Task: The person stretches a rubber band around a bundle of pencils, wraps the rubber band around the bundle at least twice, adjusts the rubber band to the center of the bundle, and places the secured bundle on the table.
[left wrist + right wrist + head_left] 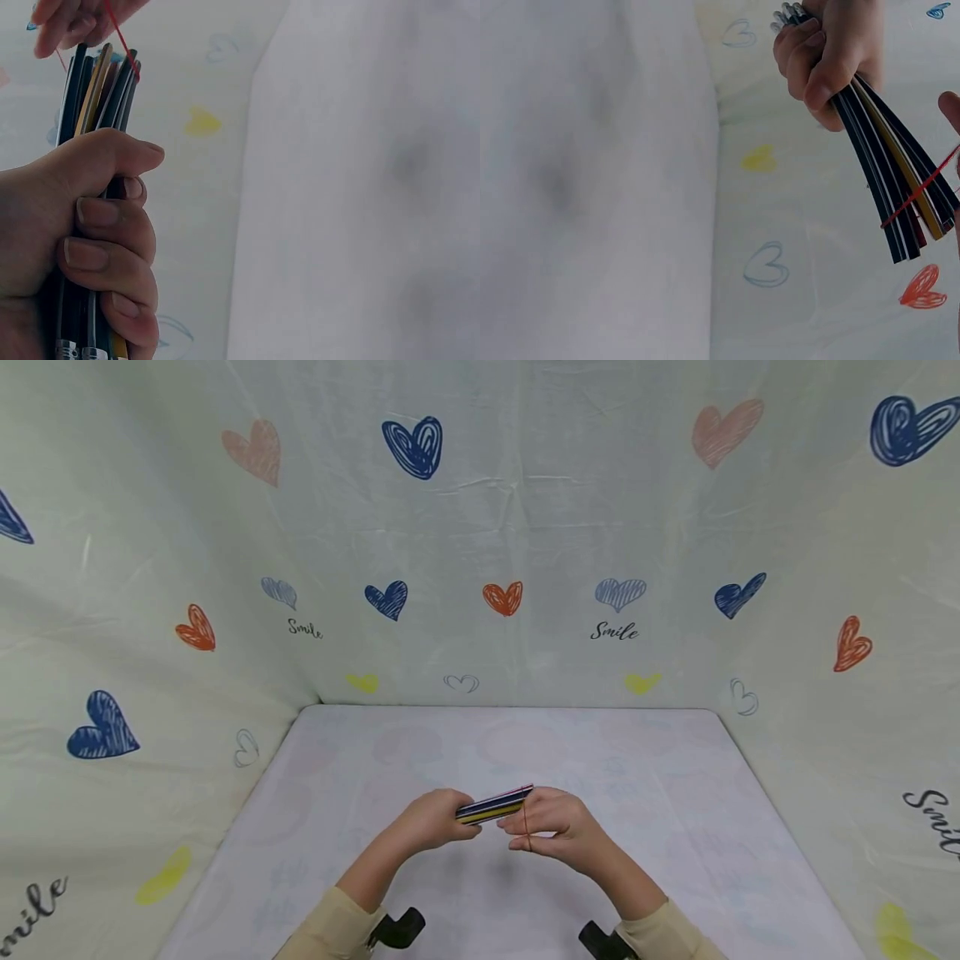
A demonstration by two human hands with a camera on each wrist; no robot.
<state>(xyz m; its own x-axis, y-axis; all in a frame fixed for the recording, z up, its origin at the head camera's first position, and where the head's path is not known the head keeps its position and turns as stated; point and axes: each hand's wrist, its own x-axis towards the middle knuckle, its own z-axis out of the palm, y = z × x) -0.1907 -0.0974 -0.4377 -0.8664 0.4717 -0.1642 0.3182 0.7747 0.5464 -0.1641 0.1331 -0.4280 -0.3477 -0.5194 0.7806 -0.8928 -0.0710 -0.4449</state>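
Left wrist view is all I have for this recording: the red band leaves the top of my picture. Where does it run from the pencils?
Observer: In the head view, the red band runs from the pencils across the right hand's fingers to its thumb.
Operator: My picture shows no sleeves. What colour are they?
Observer: Both sleeves are beige.
Operator: Anything at the cuffs?
Observer: Yes, a dark device shows at each cuff.

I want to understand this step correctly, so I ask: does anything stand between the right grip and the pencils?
Only the thin red band, which runs from the right grip across the nearer ends of the pencils; no other object is visible between them.
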